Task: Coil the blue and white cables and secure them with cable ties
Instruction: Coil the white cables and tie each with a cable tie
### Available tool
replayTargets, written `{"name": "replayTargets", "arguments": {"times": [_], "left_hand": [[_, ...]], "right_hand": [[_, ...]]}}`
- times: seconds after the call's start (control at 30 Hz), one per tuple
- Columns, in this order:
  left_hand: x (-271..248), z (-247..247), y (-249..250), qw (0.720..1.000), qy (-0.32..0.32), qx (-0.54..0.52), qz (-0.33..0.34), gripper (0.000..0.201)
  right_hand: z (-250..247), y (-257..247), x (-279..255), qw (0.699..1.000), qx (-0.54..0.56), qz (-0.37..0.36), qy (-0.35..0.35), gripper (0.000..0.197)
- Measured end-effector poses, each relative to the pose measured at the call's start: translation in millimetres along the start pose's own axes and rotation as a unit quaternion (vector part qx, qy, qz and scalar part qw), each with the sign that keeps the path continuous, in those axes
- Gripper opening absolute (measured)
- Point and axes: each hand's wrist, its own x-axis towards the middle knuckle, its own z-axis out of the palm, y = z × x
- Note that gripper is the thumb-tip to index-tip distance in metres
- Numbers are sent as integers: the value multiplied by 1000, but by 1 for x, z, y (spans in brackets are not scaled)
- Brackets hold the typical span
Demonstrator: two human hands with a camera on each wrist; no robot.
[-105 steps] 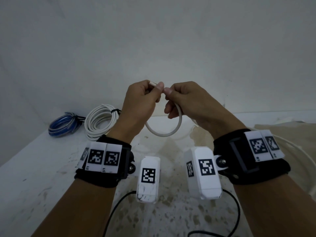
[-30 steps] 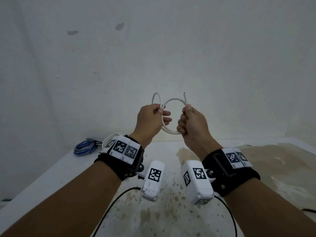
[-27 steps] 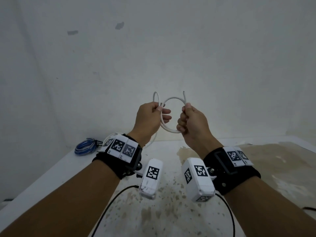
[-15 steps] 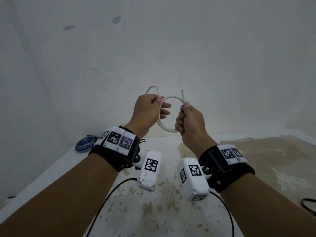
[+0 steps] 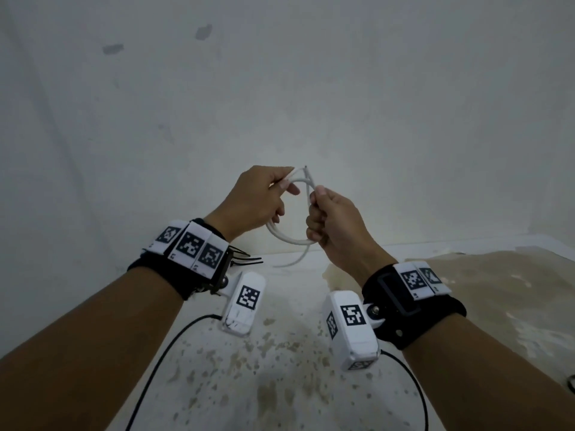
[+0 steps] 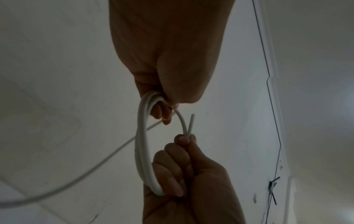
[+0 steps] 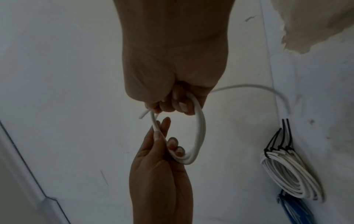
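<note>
A thin white cable (image 5: 291,239) is wound into a small coil of two or three loops, held in the air between both hands. My left hand (image 5: 281,185) grips the coil's left side, thumb on top. My right hand (image 5: 317,195) pinches the cable's free end (image 5: 306,171) against the coil and curls round its right side. In the left wrist view the left hand (image 6: 164,115) and right hand (image 6: 184,138) hold opposite sides of the white cable (image 6: 140,144). The rest of the cable (image 7: 249,87) trails down to the table.
A tied white coil (image 7: 287,174) with black cable ties (image 7: 283,136) lies on the table (image 5: 280,384) by the wall, a blue coil (image 7: 295,212) beside it. In the head view my left wrist hides both. A brown stain (image 5: 497,290) covers the table's right part.
The two separate loops have been brought together into one small coil. My hands have moved closer to each other, and the free end now stands beside my left thumb.
</note>
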Motion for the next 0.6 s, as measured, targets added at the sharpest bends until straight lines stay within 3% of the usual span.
{"name": "replayTargets", "arguments": {"times": [0.27,0.5,0.6], "left_hand": [[34,-6,-44,997,8,-71,12,27],[44,31,-108,988,76,-131,-18,21],[41,45,-126,991,70,-114,-26,24]], "right_hand": [[7,8,63,999,-41,3,-5,31],[-11,49,98,992,-123,21,-21,31],[-18,66,103,986,-160,35,-34,31]]}}
